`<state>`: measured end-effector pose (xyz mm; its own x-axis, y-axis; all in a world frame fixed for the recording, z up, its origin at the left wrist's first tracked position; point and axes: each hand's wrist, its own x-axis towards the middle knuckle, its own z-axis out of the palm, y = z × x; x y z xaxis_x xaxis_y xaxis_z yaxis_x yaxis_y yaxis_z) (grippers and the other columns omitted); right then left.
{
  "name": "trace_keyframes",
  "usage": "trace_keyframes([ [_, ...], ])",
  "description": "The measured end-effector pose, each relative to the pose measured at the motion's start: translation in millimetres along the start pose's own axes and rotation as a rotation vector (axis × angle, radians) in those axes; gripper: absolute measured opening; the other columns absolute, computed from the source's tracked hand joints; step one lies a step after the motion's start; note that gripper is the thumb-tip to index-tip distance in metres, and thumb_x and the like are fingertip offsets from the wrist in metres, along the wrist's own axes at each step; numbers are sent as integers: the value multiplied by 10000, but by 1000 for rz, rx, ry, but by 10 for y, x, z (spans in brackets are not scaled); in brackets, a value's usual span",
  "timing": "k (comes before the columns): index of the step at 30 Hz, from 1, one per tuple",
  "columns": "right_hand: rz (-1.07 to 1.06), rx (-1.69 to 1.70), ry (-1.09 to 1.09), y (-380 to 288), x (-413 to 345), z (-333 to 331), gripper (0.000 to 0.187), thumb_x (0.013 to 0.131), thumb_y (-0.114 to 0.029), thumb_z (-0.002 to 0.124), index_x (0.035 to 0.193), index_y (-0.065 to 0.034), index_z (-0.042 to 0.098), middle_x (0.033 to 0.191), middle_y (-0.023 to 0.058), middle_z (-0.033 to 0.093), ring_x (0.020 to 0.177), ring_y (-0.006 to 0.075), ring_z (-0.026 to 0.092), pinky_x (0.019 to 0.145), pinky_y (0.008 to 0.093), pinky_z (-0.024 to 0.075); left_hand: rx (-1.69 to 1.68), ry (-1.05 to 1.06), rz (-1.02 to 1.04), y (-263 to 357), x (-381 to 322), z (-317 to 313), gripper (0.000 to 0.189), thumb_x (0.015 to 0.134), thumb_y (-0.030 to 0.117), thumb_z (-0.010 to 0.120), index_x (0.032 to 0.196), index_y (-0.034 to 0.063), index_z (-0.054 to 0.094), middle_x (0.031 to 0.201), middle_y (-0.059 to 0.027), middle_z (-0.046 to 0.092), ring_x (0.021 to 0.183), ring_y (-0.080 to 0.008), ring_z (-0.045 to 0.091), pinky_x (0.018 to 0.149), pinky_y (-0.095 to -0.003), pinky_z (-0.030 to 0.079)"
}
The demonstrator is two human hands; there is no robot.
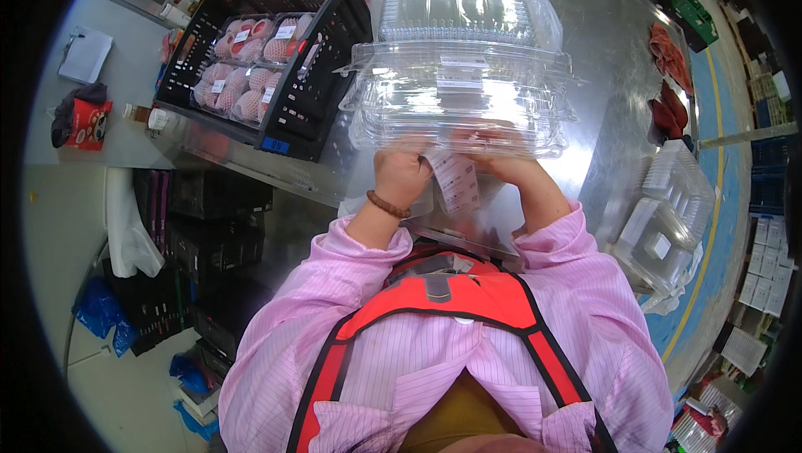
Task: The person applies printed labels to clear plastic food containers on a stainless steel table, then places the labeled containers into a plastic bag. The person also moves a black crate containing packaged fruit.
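My left hand (401, 172), a brown beaded bracelet (387, 205) on its wrist, grips a strip of white printed labels (457, 186) that hangs down at the table's near edge. My right hand (504, 151) reaches in from the other side, close to the strip's upper end. Its fingers lie behind the clear plastic, so their hold is unclear. Just beyond both hands stand stacked clear plastic clamshell containers (401, 89). White labels (460, 80) show at the middle of their front. Behind them, more nested clear containers (457, 5) sit in a plastic bag.
Left of the stack, a black plastic crate (319, 86) holds several packs of fruit in foam nets (235, 86). Dark red cloths (669, 108) and loose clear containers (658, 227) lie along the steel table's (601, 108) right edge. A clipboard (86, 57) rests far left.
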<state>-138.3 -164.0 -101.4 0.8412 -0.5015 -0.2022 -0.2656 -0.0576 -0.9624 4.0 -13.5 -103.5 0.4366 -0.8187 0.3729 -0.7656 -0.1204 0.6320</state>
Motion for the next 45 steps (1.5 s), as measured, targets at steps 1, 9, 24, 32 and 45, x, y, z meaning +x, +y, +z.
trace_keyframes([
  [1,-2,101,15,22,3,-3,296,822,-215,757,1076,-77,694,930,40,698,898,150,634,774,297,534,56,-31,-17,23,-1,-34,186,750,82,691,934,64,710,853,-142,691,782,-313,670,698,-351,522],
  [9,-26,-545,387,-317,194,70,348,887,-265,562,1130,-22,608,1043,222,643,974,374,621,877,459,478,91,-150,277,-137,-63,-228,197,755,234,717,879,82,699,1002,-160,657,940,-356,612,789,-437,488],
  [24,-307,-653,746,459,-908,-11,526,855,-222,630,1310,2,491,1338,202,490,1243,385,440,1058,454,346,26,-720,-13,170,299,-242,325,875,300,591,1059,39,651,1076,-184,639,1004,-385,582,865,-426,467],
  [32,-206,-572,721,689,-1033,24,571,849,-189,623,1326,70,445,1392,217,432,1280,384,399,1077,440,331,69,-727,42,191,362,-249,276,852,281,609,990,49,665,959,-164,656,903,-353,609,791,-405,478],
  [45,-187,9,798,451,-942,-56,496,783,-56,624,1270,-43,537,1294,123,543,1172,253,529,967,389,420,-105,-678,155,443,164,-494,114,735,120,656,812,38,643,1086,-195,630,893,-358,616,748,-418,486],
])
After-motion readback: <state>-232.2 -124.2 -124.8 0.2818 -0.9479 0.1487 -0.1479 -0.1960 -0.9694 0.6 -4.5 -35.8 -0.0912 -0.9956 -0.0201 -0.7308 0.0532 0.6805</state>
